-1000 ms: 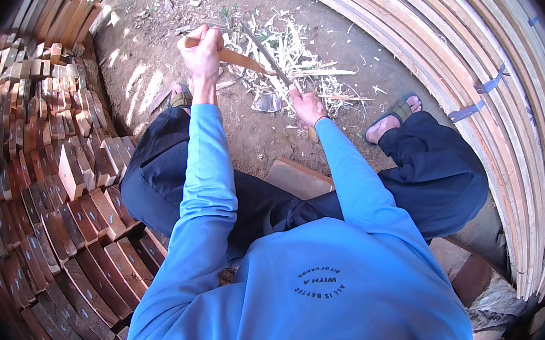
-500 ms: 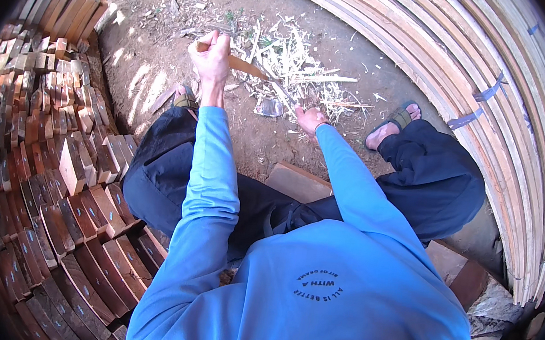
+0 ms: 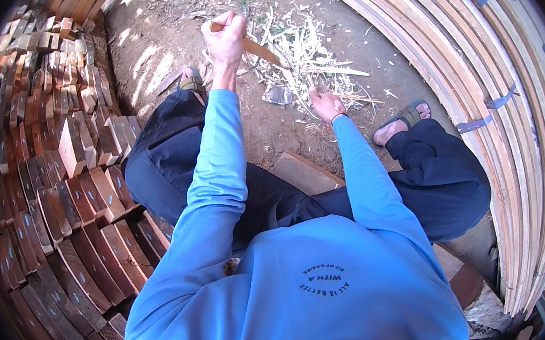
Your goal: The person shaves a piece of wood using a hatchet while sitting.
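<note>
My left hand [image 3: 225, 39] is closed in a fist round a yellowish-brown wooden piece [image 3: 262, 52], a handle or flat stick, that slants down to the right over the wood shavings [image 3: 314, 46]. A thin greyish strip carries on from its far end toward my right hand [image 3: 326, 106]. The fingers of my right hand are bent together at that strip's near end. Whether strip and wooden piece are one tool, I cannot tell. A small shiny clear wrapper or container [image 3: 278, 94] lies on the ground between the hands, beside the shavings.
Stacks of cut wooden blocks [image 3: 81, 145] fill the left side. Long bent-looking boards [image 3: 453, 63], tied with bluish strips, stand along the right. My sandalled feet [image 3: 403, 122] are apart on the dirt, and a wooden block [image 3: 305, 172] lies between my legs.
Both hands have shifted slightly right in the picture, along with the ground and boards; the left is a little higher. The wooden piece stays in my left fist.
</note>
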### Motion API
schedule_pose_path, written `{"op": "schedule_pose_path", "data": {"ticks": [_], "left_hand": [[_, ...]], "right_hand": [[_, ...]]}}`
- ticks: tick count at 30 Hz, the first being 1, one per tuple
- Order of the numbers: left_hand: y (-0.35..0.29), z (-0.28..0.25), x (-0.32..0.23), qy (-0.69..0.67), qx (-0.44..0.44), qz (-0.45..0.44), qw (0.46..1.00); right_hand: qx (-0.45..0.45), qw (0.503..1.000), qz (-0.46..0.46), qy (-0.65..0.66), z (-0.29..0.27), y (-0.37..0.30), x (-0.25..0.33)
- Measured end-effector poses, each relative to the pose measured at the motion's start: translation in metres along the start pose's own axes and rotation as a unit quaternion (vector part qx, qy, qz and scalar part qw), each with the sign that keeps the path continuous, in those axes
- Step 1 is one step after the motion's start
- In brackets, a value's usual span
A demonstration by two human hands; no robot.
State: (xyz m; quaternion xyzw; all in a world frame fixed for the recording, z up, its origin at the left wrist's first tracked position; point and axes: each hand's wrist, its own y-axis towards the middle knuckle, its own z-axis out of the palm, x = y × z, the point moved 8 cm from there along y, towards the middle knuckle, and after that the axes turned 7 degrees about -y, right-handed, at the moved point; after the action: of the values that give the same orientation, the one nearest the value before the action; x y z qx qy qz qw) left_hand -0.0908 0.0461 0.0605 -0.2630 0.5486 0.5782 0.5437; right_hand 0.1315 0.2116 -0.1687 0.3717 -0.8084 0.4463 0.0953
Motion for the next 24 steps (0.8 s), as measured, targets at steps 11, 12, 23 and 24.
{"op": "schedule_pose_path", "data": {"ticks": [11, 12, 23, 24], "left_hand": [[-0.01, -0.005, -0.006, -0.018, -0.021, -0.025, 0.999], [-0.007, -0.001, -0.005, -0.005, -0.02, -0.019, 1.0], [-0.004, 0.004, -0.005, 0.009, -0.03, -0.001, 1.0], [-0.004, 0.005, -0.005, 0.019, -0.019, 0.0, 1.0]], "right_hand": [[0.003, 0.999, 0.017, -0.038, 0.009, -0.002, -0.008], [-0.078, 0.996, -0.014, -0.037, 0.009, 0.011, -0.024], [0.041, 0.997, 0.057, 0.033, 0.004, -0.014, -0.02], [0.037, 0.996, 0.035, 0.074, 0.007, -0.015, -0.01]]}}
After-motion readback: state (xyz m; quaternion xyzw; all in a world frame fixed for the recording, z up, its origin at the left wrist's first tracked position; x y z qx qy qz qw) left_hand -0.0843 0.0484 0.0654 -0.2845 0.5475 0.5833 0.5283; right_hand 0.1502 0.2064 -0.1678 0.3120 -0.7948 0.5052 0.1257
